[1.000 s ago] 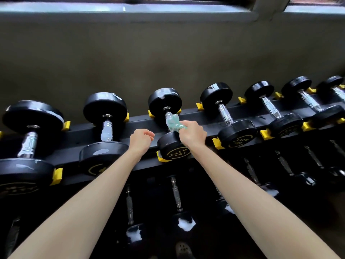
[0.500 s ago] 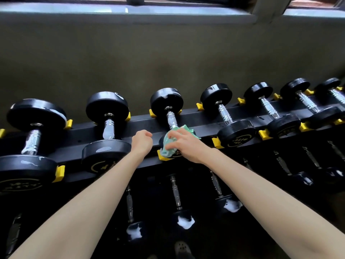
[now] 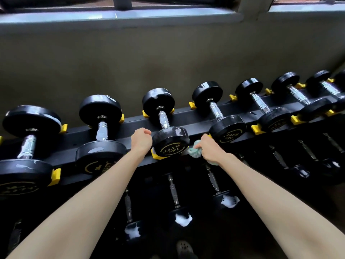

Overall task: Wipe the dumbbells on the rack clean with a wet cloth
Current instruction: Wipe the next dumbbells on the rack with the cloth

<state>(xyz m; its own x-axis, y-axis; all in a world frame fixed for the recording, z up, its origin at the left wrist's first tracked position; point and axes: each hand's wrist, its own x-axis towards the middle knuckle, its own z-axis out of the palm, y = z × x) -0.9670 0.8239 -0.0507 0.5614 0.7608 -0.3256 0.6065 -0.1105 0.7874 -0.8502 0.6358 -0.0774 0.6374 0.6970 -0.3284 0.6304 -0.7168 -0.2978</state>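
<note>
On the rack [image 3: 130, 124], the next dumbbell [image 3: 217, 113] is lying just right of my right hand [image 3: 210, 149], its long axis running away from me. That nearer hand is gripping the bunched cloth [image 3: 195, 153] in curled fingers; my left hand [image 3: 141, 141] is resting fisted, holding nothing.

The right hand [image 3: 209, 148], gripping the green cloth [image 3: 194, 151], has moved from the handle [image 3: 163, 119] of the middle dumbbell [image 3: 164, 116] across its near head [image 3: 170, 143] to that head's right side. The head's yellow-lettered face is now uncovered.
</note>
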